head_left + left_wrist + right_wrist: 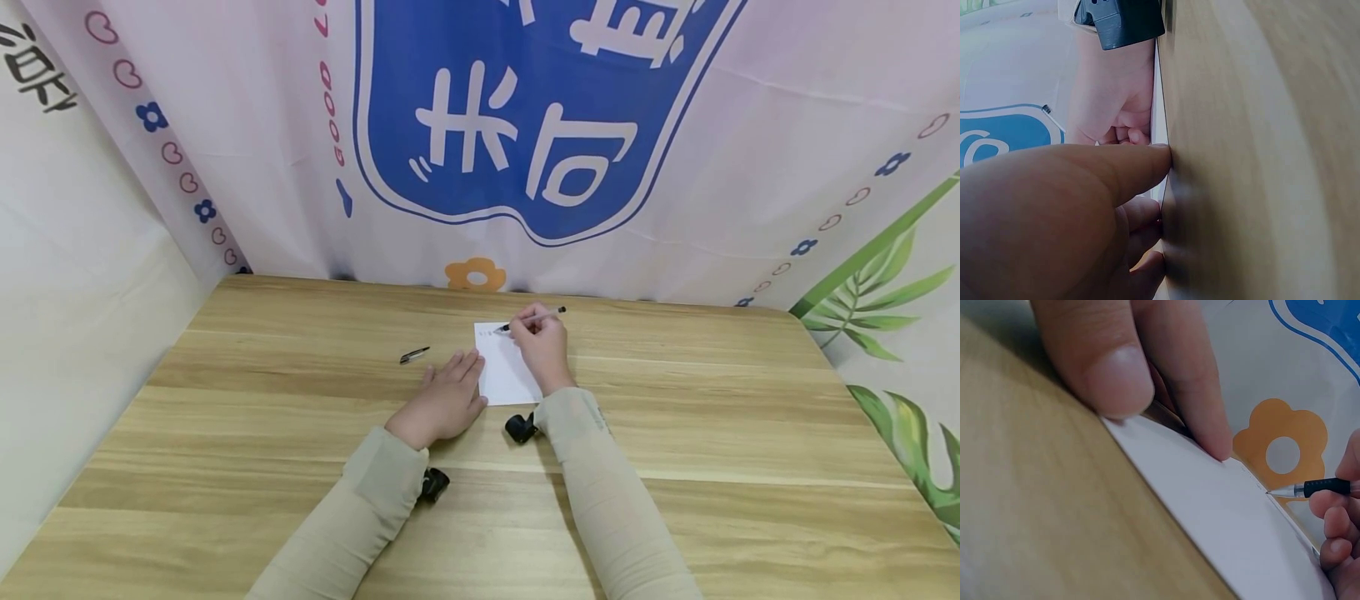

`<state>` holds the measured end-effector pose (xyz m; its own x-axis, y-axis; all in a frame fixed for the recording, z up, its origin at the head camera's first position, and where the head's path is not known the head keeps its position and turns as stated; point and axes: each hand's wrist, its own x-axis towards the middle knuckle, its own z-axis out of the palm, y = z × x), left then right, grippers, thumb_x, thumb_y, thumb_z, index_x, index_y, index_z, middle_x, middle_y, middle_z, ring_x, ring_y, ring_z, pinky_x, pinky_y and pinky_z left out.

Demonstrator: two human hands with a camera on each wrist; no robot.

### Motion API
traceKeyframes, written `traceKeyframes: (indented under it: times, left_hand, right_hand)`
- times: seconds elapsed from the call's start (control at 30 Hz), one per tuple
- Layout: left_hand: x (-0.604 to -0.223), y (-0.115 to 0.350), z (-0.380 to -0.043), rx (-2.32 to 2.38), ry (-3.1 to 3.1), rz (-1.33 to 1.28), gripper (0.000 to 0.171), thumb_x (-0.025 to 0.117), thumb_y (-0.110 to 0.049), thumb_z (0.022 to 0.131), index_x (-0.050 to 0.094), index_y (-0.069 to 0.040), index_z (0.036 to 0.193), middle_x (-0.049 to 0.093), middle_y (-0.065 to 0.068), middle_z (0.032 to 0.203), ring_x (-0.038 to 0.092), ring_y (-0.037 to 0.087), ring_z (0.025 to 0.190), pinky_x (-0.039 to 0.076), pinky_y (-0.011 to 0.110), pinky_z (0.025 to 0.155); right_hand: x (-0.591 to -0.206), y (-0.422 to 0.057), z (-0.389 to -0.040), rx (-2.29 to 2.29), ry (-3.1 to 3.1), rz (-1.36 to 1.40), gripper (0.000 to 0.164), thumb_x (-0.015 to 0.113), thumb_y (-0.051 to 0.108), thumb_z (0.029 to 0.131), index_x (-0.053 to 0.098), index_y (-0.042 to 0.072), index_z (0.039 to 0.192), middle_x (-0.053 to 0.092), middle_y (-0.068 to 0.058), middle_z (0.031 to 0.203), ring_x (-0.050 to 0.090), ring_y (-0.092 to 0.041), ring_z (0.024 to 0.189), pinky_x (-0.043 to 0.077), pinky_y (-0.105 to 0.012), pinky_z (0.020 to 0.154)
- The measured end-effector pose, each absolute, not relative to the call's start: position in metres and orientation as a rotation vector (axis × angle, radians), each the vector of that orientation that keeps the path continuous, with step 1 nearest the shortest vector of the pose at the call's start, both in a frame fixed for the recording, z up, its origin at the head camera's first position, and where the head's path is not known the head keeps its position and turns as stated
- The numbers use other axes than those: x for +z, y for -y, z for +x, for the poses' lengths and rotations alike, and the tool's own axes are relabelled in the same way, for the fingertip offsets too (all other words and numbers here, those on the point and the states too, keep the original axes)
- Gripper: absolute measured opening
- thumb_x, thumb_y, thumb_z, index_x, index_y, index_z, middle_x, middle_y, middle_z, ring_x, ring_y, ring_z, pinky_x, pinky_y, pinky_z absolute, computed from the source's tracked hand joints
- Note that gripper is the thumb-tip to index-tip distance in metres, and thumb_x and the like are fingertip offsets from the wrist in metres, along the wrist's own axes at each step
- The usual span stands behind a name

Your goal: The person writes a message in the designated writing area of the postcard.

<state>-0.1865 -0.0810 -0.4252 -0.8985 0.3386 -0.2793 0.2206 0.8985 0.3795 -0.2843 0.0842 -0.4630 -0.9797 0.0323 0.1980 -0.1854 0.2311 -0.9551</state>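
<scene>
A white sheet of paper (pixel 507 375) lies on the wooden table, with a short row of small marks near its top left. My right hand (pixel 542 346) pinches a pen (pixel 546 315) with a black grip, its tip on the paper at the end of those marks. In the right wrist view the pen (pixel 1325 486) meets the sheet (pixel 1191 500) near its far edge. My left hand (pixel 444 398) rests flat at the paper's left side, thumb and fingertips touching its edge. The left wrist view shows the left thumb (pixel 1138 165) pressing at the edge.
A pen cap (pixel 414 355) lies on the table (pixel 300 400) left of the paper. Black wrist cameras (pixel 521 428) sit under both sleeves. A printed curtain (pixel 285 167) hangs behind the table's back edge.
</scene>
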Motion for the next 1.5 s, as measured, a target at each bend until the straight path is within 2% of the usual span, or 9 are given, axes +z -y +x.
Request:
traceKeyframes:
  times: [1.5]
  left_hand:
    - [-0.4235,0.0815,-0.1861,0.495,-2.713,0.41,0.066,0.045,-0.034,0.109,0.018,-0.004,0.162,0.008,0.011,0.17,0.005,0.031,0.156,0.008,0.062,0.121]
  right_hand:
    - [-0.4665,-0.0848,-0.2868,1.812,2.339,0.156,0.007,0.062,0.009,0.091,0.064,0.007,0.084,0.064,-0.007,0.079,0.059,-0.017,0.068,0.049,-0.024,0.057]
